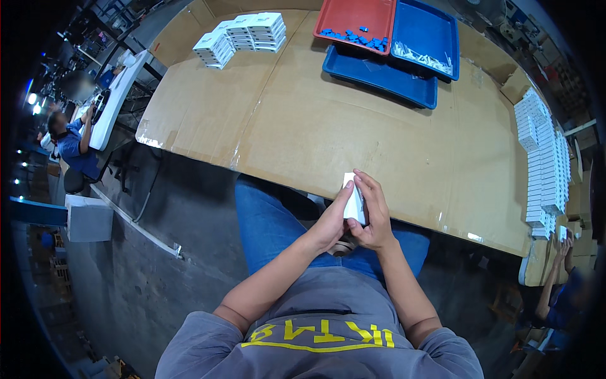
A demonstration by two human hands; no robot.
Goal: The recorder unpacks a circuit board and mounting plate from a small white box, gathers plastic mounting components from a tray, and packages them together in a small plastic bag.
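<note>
Between my two hands, just over the table's near edge, is a small white box. My left hand grips it from the left, thumb along its side. From the right my right hand wraps round it, with the fingers reaching over its far end and the thumb low on its near end. A dark mark shows on the box beside the right fingers. The palms hide much of its sides.
Stacked white boxes stand at the far left of the cardboard-covered table. A red tray holds small blue pieces; a blue tray holds white pieces. Another blue tray lies nearer. Tall white stacks line the right; co-workers sit both sides.
</note>
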